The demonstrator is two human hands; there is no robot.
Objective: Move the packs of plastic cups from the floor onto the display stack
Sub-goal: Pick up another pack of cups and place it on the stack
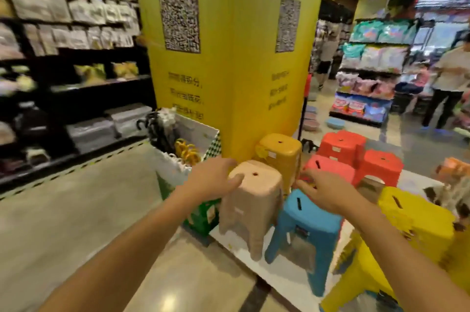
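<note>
Fingers relaxed, left hand (213, 179) rests on the beige stool (254, 199), seemingly steadying it, while right hand (323, 192) hovers straight-fingered and empty over the blue stool (305, 222).

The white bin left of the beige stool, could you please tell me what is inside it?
Sticking out of the white bin are black hooked handles and yellow curved handles. Its walls hide whatever lies lower down. The blur leaves the items themselves unclear.

The left hand (212, 179) rests on the beige stool (254, 199) while the right hand (324, 193) spreads over the blue stool (305, 220) (slot in its seat), with the yellow pillar (229, 57) at twelve o'clock.
</note>
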